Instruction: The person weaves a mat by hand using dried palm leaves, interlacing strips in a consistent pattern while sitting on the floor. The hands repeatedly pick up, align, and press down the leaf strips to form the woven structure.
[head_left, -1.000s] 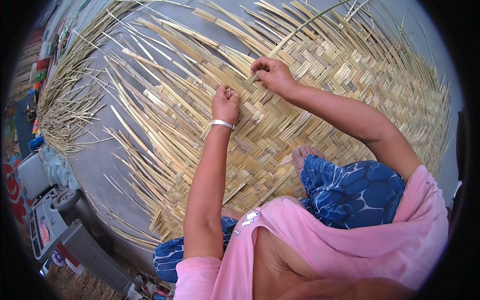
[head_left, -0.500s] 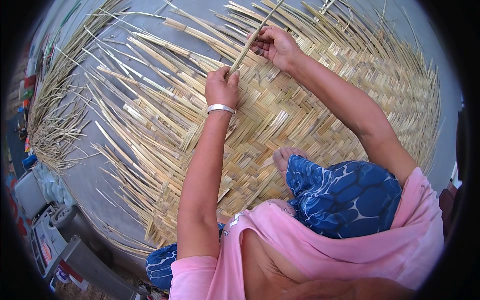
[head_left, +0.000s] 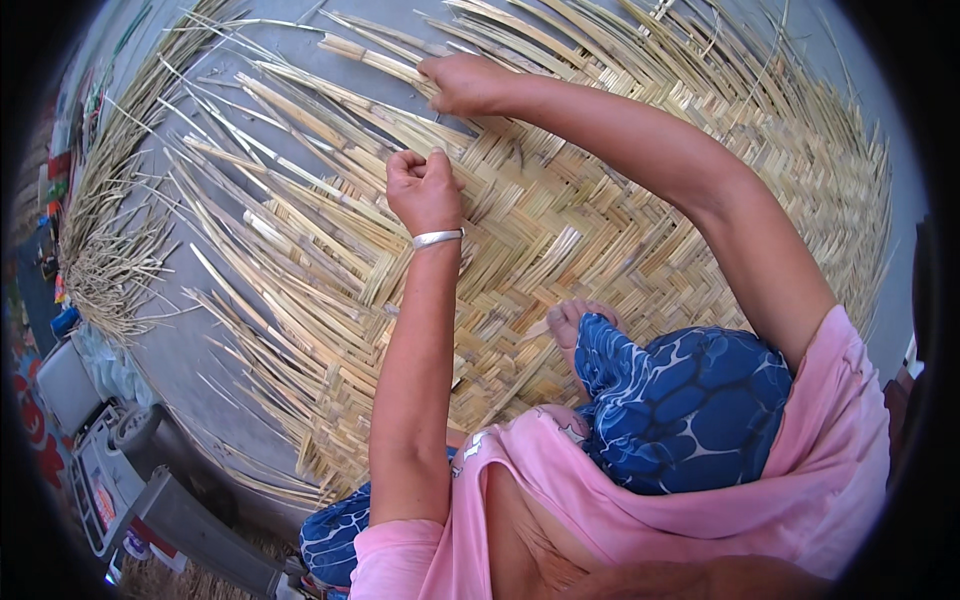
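A large mat (head_left: 560,245) of flat, split cane strips in a slanting weave lies beneath both my hands. Its unwoven strip ends (head_left: 300,130) fan out to the left and far side. My left hand (head_left: 425,190), with a silver bangle at the wrist, is closed in a loose fist over the weave's edge; what its fingers hold, if anything, is hidden. Farther off, my right hand (head_left: 470,85) reaches across to the left, fingers bent round a loose cane strip (head_left: 370,57). The fingertips there are partly hidden.
My bare foot (head_left: 580,320) rests on the mat. A heap of thin stalks (head_left: 115,250) lies on the grey floor at the left. Grey plastic items (head_left: 150,490) and a clear bag (head_left: 105,370) stand at the lower left.
My right hand has swung left and away, across the loose strip ends. My left hand has drawn slightly left and nearer. The upright strip between the hands is no longer raised.
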